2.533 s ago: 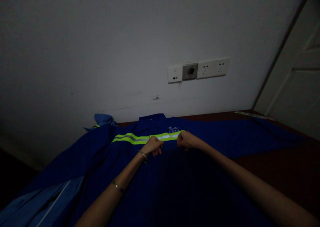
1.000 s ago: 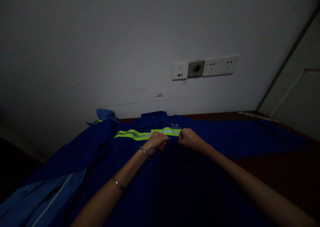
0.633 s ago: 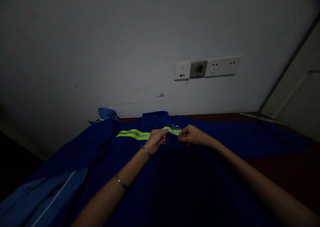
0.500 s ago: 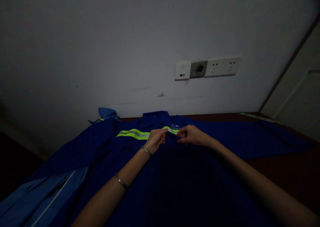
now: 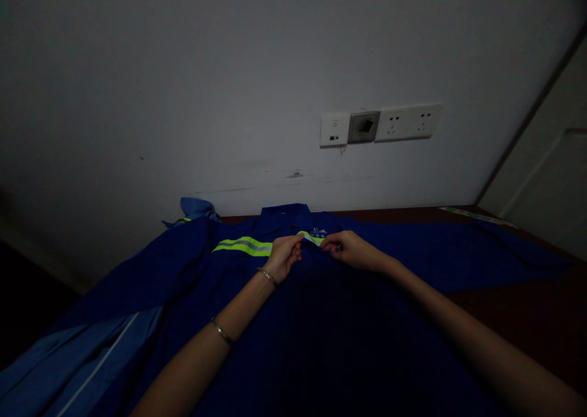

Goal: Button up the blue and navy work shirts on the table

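Observation:
A dark blue work jacket (image 5: 197, 270) with a collar and a yellow-green reflective chest stripe (image 5: 243, 246) lies spread out, its sleeves reaching to both sides. At the middle of the chest, my left hand (image 5: 283, 258) pinches the jacket's front at the stripe. Just to the right, my right hand (image 5: 346, 247) has its fingertips closed on the same raised edge of cloth, below a small white printed mark (image 5: 317, 232). The lower front of the jacket is too dark to make out.
Light blue cloth with a white line (image 5: 92, 362) lies at the lower left, and another light blue piece (image 5: 197, 208) sits by the wall. The dark red tabletop (image 5: 513, 319) shows at right. Sockets and switches (image 5: 406, 123) are on the wall behind.
My right hand has shifted slightly left, and its fingers have closed on the cloth edge near the stripe. My left hand has moved only a little to the left, keeping its pinch.

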### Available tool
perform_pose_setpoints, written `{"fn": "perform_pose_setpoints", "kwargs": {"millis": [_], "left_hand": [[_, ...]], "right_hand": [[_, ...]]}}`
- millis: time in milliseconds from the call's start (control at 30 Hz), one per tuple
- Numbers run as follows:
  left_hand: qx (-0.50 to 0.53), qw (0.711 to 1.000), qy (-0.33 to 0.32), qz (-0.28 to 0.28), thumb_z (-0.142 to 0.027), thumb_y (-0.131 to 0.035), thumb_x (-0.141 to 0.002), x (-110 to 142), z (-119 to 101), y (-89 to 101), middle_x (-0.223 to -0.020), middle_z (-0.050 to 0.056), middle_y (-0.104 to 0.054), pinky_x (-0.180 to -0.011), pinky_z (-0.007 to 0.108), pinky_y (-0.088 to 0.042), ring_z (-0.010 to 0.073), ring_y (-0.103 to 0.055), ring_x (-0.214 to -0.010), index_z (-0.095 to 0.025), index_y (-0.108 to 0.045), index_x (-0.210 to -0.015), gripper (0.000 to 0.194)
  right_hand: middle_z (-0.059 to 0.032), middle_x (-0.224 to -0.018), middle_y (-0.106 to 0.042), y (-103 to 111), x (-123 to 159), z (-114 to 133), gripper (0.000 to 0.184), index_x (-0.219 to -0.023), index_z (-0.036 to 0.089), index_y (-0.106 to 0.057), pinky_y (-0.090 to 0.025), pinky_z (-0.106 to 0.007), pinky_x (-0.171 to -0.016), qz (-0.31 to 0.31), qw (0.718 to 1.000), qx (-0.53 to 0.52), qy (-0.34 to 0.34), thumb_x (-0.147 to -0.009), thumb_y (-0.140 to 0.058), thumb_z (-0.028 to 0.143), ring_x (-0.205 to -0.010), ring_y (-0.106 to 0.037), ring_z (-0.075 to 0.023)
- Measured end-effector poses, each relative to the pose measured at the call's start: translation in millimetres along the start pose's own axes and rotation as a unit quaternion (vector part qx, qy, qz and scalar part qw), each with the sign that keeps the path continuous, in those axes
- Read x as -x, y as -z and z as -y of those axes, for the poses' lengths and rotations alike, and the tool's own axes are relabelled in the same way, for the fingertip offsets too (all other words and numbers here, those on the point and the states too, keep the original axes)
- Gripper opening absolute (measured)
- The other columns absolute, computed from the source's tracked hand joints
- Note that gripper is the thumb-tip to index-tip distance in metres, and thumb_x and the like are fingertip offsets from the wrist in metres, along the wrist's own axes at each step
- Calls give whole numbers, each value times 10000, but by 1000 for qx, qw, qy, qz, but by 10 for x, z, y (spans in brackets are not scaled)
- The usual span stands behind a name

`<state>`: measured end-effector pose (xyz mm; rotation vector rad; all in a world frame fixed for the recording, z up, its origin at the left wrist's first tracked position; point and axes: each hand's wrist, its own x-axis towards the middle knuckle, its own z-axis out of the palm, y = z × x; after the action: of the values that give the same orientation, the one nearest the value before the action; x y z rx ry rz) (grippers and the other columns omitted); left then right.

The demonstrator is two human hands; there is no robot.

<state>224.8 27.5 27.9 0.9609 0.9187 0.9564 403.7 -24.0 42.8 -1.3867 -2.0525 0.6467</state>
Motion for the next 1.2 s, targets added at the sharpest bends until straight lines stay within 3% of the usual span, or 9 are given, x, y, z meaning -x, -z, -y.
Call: {"fn": "perform_pose_setpoints", "kwargs": {"millis": [233,433,567,833,1033,1200], "left_hand": [[15,1000,-11,-9,-283,-736,-542,-21,-2,17,-438,-53,-462,-360,181,-312,29,-377,-350,-127,-497,-535,286],[17,1000,1,-13,-267,-707,-576,-21,-14,8,-437,-42,-476,-362,191,-322,39,-387,-343,-129,-507,-547,245],[3,1000,-4,-20,-277,-693,-588,11,-28,-7,-432,-37,-477,-366,197,-332,44,-394,-345,-130,-504,-536,245],[1,1000,-17,-13,-318,-724,-539,13,-6,-9,-443,-49,-471,-377,188,-337,38,-395,-362,-134,-496,-546,294],[10,1000,-18,-16,-336,-718,-556,17,1,-18,-446,-50,-468,-378,191,-338,37,-389,-360,-136,-489,-542,305],[10,1000,-18,-10,-336,-709,-579,25,26,-24,-454,-46,-481,-386,191,-353,42,-408,-364,-137,-487,-556,299]], "right_hand": [[-50,-795,-663,-35,-45,-62,356,-896,112,-645,-444,-224,-650,-27,992,-106,-59,-593,-474,37,-702,-591,-131],[-21,-614,-611,-21,-92,-163,218,-810,105,-670,-404,-215,-501,2,975,-167,-148,-674,-569,244,-523,-522,-98],[-13,-603,-600,-51,-108,-160,220,-803,110,-662,-414,-217,-517,-13,965,-196,-176,-629,-637,242,-527,-521,-93],[-24,-733,-626,-145,-93,-92,402,-839,121,-630,-452,-245,-628,-27,975,-179,-130,-501,-752,301,-677,-576,-128],[-21,-650,-618,-243,-87,-25,179,-734,123,-631,-426,-230,-591,-73,982,-128,-118,-625,-642,265,-627,-570,-127],[-10,-597,-610,-189,-109,-79,181,-659,121,-646,-396,-227,-554,-81,974,-160,-141,-586,-665,286,-574,-538,-118]]}}
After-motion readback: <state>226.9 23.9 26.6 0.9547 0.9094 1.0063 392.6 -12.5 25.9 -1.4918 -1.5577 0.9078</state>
